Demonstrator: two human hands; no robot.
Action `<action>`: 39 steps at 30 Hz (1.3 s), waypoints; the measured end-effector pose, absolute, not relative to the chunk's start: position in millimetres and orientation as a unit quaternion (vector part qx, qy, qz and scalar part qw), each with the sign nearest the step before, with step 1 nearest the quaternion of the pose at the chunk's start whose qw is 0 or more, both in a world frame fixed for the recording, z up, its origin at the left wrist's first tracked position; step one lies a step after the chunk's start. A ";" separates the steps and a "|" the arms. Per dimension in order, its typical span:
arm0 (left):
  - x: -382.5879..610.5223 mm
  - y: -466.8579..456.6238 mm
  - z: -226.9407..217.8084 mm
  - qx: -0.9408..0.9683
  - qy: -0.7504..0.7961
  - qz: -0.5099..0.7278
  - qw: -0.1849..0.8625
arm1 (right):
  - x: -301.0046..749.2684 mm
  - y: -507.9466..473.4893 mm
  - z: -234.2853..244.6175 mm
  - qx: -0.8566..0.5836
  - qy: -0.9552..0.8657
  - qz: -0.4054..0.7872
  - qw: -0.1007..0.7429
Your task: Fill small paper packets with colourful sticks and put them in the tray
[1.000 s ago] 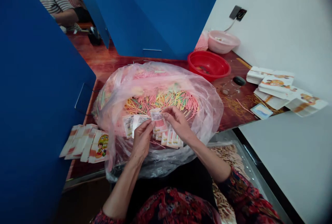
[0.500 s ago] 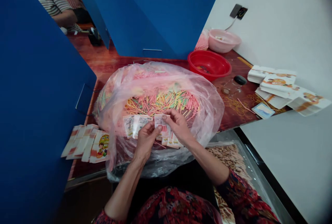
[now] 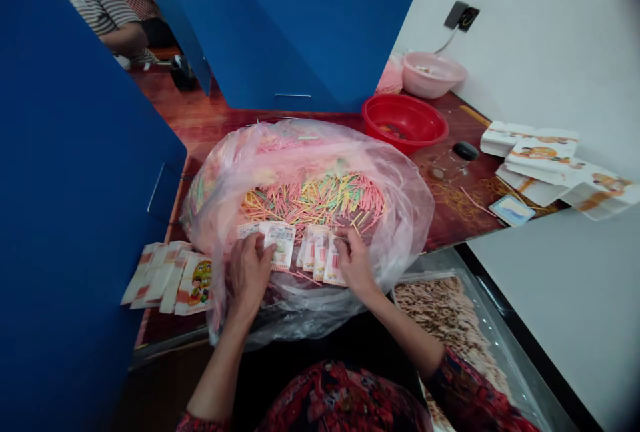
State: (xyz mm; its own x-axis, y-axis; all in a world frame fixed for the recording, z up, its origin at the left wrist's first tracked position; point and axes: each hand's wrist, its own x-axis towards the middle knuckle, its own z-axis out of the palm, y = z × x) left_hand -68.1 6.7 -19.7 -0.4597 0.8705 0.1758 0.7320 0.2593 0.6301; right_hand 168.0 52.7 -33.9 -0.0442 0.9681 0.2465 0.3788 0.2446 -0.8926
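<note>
My left hand [image 3: 247, 275] lies with its fingers spread over a small printed paper packet [image 3: 281, 244] at the front of a large clear plastic bag [image 3: 395, 245]. My right hand [image 3: 356, 262] is curled, its fingertips at the edge of a row of similar packets [image 3: 320, 255]. Those packets rest on a heap of thin pink, yellow and green sticks [image 3: 313, 199] inside the bag. Part of the packets is hidden under my fingers.
A red basin [image 3: 404, 122] and a pink basin [image 3: 433, 75] stand beyond the bag. Stacks of printed paper bags [image 3: 543, 159] lie right, others [image 3: 167, 279] left. Rubber bands [image 3: 457, 202] lie on the wood table. A blue partition [image 3: 65, 185] stands left; a co-worker's arm [image 3: 117, 37] shows behind it.
My hands have moved apart and lower, from holding a packet up between them to resting on the packets. The left hand has shifted left, and the packets now lie in a flatter row.
</note>
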 end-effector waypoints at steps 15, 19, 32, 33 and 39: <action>-80.5 7.2 -10.4 0.473 0.762 0.411 0.165 | 161.6 44.6 -25.7 -0.544 -0.746 0.066 0.378; -79.5 2.8 -7.0 0.531 0.757 0.375 0.060 | 153.1 47.7 -10.3 -0.507 -0.773 0.042 0.379; -53.9 7.6 13.0 0.480 0.622 0.474 0.398 | 113.1 91.5 35.2 -0.320 -0.835 0.327 0.306; -50.2 8.2 13.2 0.474 0.624 0.472 0.404 | 113.4 90.7 33.8 -0.323 -0.833 0.329 0.306; -31.4 13.3 14.4 0.489 0.648 0.451 0.371 | 125.9 90.4 24.3 -0.328 -0.816 0.358 0.314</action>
State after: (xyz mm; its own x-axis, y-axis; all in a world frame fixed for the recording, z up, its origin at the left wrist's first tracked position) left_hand -31.4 13.3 14.4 -0.2465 0.9683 -0.0395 0.2985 0.1146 0.9475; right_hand 125.9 90.4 24.3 -0.5877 0.7604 0.2765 0.3106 0.5276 -0.7907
